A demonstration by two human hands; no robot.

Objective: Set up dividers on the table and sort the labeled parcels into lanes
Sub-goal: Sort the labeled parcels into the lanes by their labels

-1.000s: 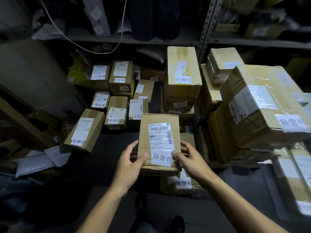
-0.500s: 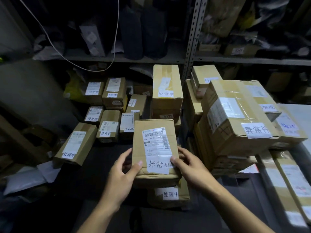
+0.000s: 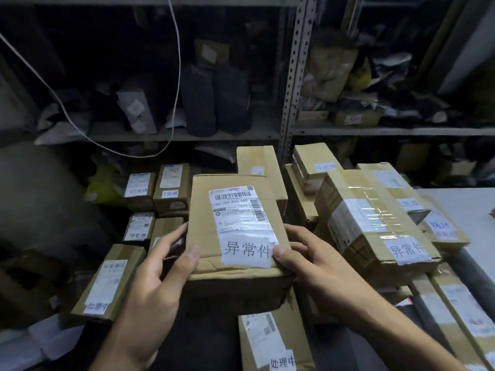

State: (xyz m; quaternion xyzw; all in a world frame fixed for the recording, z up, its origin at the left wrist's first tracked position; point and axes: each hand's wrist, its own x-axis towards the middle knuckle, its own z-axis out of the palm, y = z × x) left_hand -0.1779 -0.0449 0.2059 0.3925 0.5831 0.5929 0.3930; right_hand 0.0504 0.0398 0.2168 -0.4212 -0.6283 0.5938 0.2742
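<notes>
Both hands grip a flat, creased brown cardboard parcel (image 3: pixel 235 236), lifted above the dark tabletop (image 3: pixel 203 341). The left hand (image 3: pixel 158 285) clasps its left edge, thumb on top; the right hand (image 3: pixel 313 266) clasps the right edge, thumb on the white paper label (image 3: pixel 246 249). A glossy tape-wrapped box (image 3: pixel 375 231) tops the stack toward the right edge. A long box (image 3: pixel 107 285) lies by the left edge. Small cartons (image 3: pixel 168 186) crowd the far edge under the metal shelf (image 3: pixel 187 133).
</notes>
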